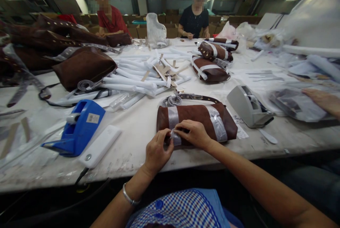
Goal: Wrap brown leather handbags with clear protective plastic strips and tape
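A brown leather-look handbag (193, 120) lies on its side in front of me, with two whitish plastic strips wrapped across it. At its near left edge, my left hand (158, 150) pinches the end of the left plastic strip (174, 114). The fingers of my right hand (195, 134) are bent and closed on the same strip, right beside the left fingertips. My fingers partly hide the strip's end. The other plastic strip (217, 125) runs across the bag's right side. Behind the bag lies its studded strap (204, 97), with a rolled, wrapped part at the left.
A blue tape dispenser (79, 128) and a white power bank-like box (101, 146) stand left; a grey tape dispenser (245, 107) stands right. White paper-wrapped rolls (132, 79), brown bags (85, 66) and wrapped bags (211, 68) lie beyond. Two people sit opposite; another person's hand (322, 100) is at right.
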A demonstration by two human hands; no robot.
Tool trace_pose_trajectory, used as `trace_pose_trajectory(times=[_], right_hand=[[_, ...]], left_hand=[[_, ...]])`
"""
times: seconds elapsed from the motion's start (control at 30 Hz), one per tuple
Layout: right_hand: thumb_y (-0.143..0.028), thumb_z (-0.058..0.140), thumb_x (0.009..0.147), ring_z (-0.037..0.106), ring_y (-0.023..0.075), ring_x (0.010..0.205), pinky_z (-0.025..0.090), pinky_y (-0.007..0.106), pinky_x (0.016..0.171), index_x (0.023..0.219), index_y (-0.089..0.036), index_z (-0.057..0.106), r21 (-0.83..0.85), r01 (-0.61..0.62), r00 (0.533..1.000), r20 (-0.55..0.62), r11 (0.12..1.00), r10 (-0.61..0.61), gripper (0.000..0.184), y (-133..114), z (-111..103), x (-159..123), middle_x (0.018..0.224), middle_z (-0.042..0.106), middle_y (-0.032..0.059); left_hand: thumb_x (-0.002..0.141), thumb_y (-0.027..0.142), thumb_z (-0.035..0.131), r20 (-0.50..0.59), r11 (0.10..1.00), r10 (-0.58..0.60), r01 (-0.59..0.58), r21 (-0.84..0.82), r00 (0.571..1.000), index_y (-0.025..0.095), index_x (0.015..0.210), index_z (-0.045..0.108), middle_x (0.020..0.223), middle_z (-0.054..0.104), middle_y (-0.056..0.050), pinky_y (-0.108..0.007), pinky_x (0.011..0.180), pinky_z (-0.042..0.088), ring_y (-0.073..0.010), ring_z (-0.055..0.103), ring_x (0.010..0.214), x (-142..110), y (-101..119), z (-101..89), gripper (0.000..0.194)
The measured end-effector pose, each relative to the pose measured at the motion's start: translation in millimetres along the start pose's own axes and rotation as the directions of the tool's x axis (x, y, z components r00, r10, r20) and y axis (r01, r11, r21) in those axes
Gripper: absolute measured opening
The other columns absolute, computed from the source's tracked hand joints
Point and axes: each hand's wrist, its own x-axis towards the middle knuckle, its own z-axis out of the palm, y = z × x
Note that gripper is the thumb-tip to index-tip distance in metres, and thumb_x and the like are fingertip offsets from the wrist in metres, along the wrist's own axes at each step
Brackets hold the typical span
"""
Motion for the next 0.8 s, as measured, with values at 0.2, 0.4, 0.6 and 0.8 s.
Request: trace_pose_trajectory(times=[0.2,0.4,0.6,0.8], right_hand=[[-0.035,0.070,0.087,0.066,0.0139,0.074,0.048,0.024,0.070,0.109,-0.026,0.068,0.020,-0.070,0.998,0.006,0.997,0.070,0.024,-3,1,1,0.086,0.072,-0.0008],[-0.031,0.071,0.086,0.061,0.0114,0.064,0.043,0.023,0.060,0.112,-0.024,0.063,-0.049,-0.105,0.995,-0.004,0.993,0.104,0.029,-3,4,5,0.080,0.068,-0.0035],[-0.030,0.067,0.090,0.063,0.0133,0.071,0.048,0.024,0.066,0.107,-0.024,0.063,-0.057,-0.054,0.995,-0.083,0.997,0.050,0.018,-3,-3,-5,0.084,0.067,-0.0008],[-0.031,0.056,0.096,0.064,0.0223,0.109,0.047,0.038,0.101,0.119,-0.026,0.064,-0.277,-0.190,0.901,-0.430,0.942,0.056,0.025,54,-97,-56,0.116,0.071,0.0064]], left_hand=[[0.090,0.013,0.056,-0.029,0.993,0.116,-0.115,0.040,0.993,0.026,0.124,0.058,0.129,0.062,-0.007,-0.032,0.095,0.055,-0.0196,0.062,0.114,-3,-4,2.1,0.036],[0.091,0.006,0.054,0.029,0.935,0.337,-0.338,0.108,0.941,0.020,0.123,0.063,0.118,0.071,-0.006,-0.038,0.101,0.054,-0.0220,0.061,0.115,-8,-5,4.6,0.036],[0.091,0.005,0.052,0.034,0.943,0.301,-0.303,0.141,0.953,0.018,0.128,0.061,0.123,0.069,-0.008,-0.042,0.103,0.054,-0.0245,0.060,0.120,-9,-1,5.4,0.040],[0.089,0.007,0.056,-0.003,0.939,0.329,-0.327,0.110,0.944,0.021,0.132,0.058,0.126,0.068,-0.006,-0.041,0.105,0.052,-0.0244,0.059,0.124,-12,-5,8.8,0.045]])
